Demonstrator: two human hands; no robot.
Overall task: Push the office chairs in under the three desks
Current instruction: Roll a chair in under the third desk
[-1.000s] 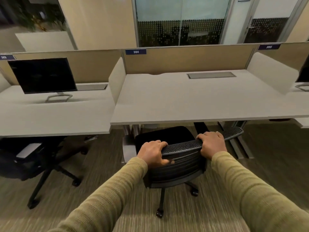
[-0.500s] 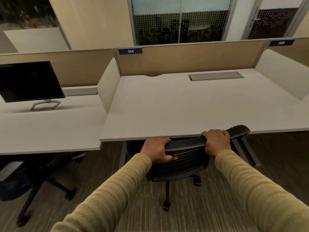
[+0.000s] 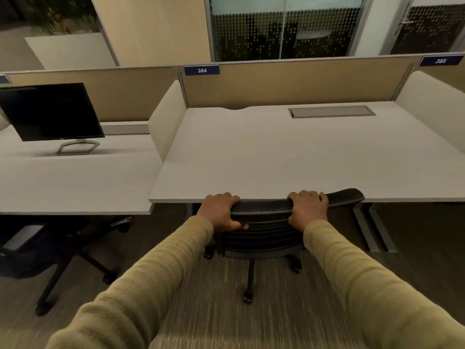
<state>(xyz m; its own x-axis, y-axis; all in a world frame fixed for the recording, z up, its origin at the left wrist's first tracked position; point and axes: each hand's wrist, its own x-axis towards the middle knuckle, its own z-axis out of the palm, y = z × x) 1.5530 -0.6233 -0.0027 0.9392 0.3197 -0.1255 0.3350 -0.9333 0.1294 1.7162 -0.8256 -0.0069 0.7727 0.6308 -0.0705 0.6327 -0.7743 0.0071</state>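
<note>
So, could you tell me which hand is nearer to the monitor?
Left. The left hand grips the chair back on the side toward the monitor; the right hand grips farther away.

Striped carpet floor [image 3: 214, 321] bearing two chairs' castors; white desk [image 3: 289, 159] bare; monitor [image 3: 50, 112] on left desk [image 3: 75, 182].

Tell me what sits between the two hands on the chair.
Head view: only the chair's black mesh top edge spans from the left hand to the right hand; nothing else lies there.

Black mesh chair [image 3: 261, 233] tucked under middle desk [image 3: 289, 157], 2nd chair [image 3: 40, 250] out at left desk [image 3: 70, 182]
</note>
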